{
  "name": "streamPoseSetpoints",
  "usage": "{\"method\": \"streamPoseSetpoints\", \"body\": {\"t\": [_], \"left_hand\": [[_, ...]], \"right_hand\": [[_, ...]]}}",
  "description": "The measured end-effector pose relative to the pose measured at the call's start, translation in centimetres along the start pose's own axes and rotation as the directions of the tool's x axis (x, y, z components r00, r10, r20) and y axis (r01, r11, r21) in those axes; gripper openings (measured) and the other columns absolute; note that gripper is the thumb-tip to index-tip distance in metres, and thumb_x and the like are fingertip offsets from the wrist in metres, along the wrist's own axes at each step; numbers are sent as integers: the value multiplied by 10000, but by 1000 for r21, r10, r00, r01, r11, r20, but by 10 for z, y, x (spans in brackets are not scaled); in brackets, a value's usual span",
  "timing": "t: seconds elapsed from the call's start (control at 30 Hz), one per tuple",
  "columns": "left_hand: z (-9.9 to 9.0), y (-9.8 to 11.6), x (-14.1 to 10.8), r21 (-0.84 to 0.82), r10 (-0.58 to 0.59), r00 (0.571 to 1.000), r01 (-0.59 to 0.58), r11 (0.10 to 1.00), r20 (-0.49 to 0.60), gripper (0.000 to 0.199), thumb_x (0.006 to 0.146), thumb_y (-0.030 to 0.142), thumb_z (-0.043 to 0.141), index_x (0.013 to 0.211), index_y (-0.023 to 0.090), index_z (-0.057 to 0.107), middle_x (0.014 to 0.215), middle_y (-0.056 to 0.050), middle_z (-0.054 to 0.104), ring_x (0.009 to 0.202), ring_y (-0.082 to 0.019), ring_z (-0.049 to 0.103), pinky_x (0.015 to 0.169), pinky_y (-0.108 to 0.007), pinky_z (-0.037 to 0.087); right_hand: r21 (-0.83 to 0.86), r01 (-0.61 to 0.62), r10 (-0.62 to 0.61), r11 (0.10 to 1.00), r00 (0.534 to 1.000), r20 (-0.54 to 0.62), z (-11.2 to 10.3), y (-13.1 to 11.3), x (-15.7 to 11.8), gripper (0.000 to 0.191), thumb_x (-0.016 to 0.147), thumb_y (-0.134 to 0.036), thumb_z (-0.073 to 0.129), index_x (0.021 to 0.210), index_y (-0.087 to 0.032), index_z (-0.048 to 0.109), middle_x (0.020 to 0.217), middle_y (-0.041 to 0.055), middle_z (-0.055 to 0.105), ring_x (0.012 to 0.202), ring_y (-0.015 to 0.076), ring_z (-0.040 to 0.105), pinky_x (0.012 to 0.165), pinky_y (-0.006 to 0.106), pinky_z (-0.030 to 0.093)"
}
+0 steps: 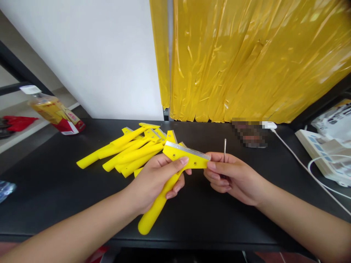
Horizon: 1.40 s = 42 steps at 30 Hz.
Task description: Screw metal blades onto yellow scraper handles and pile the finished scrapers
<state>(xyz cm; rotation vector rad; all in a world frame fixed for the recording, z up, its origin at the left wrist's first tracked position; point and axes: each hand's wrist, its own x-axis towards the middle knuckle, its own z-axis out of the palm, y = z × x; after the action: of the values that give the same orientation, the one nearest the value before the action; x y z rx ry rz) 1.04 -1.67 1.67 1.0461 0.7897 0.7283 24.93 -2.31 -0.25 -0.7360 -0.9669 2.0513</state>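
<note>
My left hand [155, 182] grips a yellow plastic scraper [182, 155] by the neck of its handle, with the handle running down toward me. The scraper's wide head has a metal blade along its far edge and small holes. My right hand [233, 175] pinches a thin metal pin [225, 149] that stands upright from the fingers, and its fingertips meet the right end of the scraper head. Behind my left hand, a loose pile of similar yellow scrapers [123, 151] lies on the black table [55, 193].
A tilted plastic bottle [55, 111] lies at the back left, near red cloth [19, 122] on a shelf. On the right are a white power strip [315, 153] and white cables [301, 166]. A blurred object [249, 133] sits behind my right hand. Yellow plastic sheeting [246, 58] hangs behind the table.
</note>
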Motion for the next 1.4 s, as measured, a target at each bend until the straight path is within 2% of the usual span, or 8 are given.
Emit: {"method": "streamPoseSetpoints", "body": {"t": [0.67, 0.77, 0.9, 1.0, 1.1, 1.17, 1.3, 1.4], "left_hand": [[4, 1, 1, -62, -65, 998, 63, 996, -27, 343, 954, 422, 774, 773, 168, 630, 540, 51, 518, 405, -45, 390, 390, -152, 298], [2, 2, 3, -50, -40, 996, 36, 998, -77, 347, 960, 418, 765, 765, 169, 621, 537, 51, 515, 405, -45, 384, 397, -160, 286], [-7, 5, 8, -11, 35, 987, -37, 999, -155, 371, 980, 433, 738, 751, 164, 622, 518, 42, 514, 411, -54, 405, 424, -177, 315], [-13, 7, 10, -4, 69, 981, -71, 997, -180, 353, 979, 438, 742, 780, 166, 639, 517, 44, 519, 412, -59, 411, 433, -185, 336], [-16, 7, 11, -8, 73, 977, -77, 997, -201, 339, 966, 442, 761, 802, 168, 647, 541, 44, 530, 421, -62, 420, 434, -187, 350], [-16, 6, 11, -9, 65, 977, -68, 998, -205, 332, 964, 451, 763, 825, 170, 653, 559, 44, 539, 427, -62, 424, 435, -187, 356], [-16, 7, 11, 1, 68, 980, -69, 998, -187, 342, 976, 445, 747, 805, 170, 635, 557, 48, 524, 433, -62, 429, 436, -182, 361], [-16, 7, 11, -5, 74, 980, -76, 997, -182, 327, 979, 434, 744, 821, 169, 636, 583, 44, 543, 436, -59, 427, 432, -181, 358]], "right_hand": [[-162, 77, -103, 984, 981, -162, 5, 5, 4, 274, 894, -355, 851, 844, -186, 641, 628, -74, 464, 519, 38, 252, 480, 234, 126], [-244, 115, -169, 963, 962, -213, 3, 7, 6, 289, 924, -454, 805, 944, -198, 674, 661, -68, 457, 536, 53, 264, 482, 236, 155], [-418, 119, -271, 900, 906, -326, -3, 7, 9, 405, 1028, -628, 561, 1134, -244, 635, 794, -40, 512, 566, 81, 319, 466, 224, 187], [-455, 88, -273, 886, 892, -359, -8, 6, 11, 198, 1022, -441, 617, 1017, -249, 571, 777, -37, 561, 576, 96, 360, 460, 214, 177], [-470, 129, -317, 873, 883, -347, -14, 3, 14, 87, 949, -226, 677, 954, -238, 591, 761, -25, 600, 622, 109, 402, 489, 211, 227], [-464, 171, -349, 869, 876, -332, -17, -1, 14, 21, 936, -198, 661, 932, -218, 666, 815, 5, 626, 650, 115, 422, 514, 223, 275], [-366, 231, -337, 902, 904, -262, -16, -15, 9, 221, 927, -275, 633, 1068, -223, 795, 989, 56, 614, 717, 143, 453, 604, 289, 415], [-236, 250, -283, 939, 951, -121, -10, -24, -2, 409, 950, -447, 641, 1275, -247, 786, 1022, 68, 540, 765, 171, 418, 650, 331, 467]]}}
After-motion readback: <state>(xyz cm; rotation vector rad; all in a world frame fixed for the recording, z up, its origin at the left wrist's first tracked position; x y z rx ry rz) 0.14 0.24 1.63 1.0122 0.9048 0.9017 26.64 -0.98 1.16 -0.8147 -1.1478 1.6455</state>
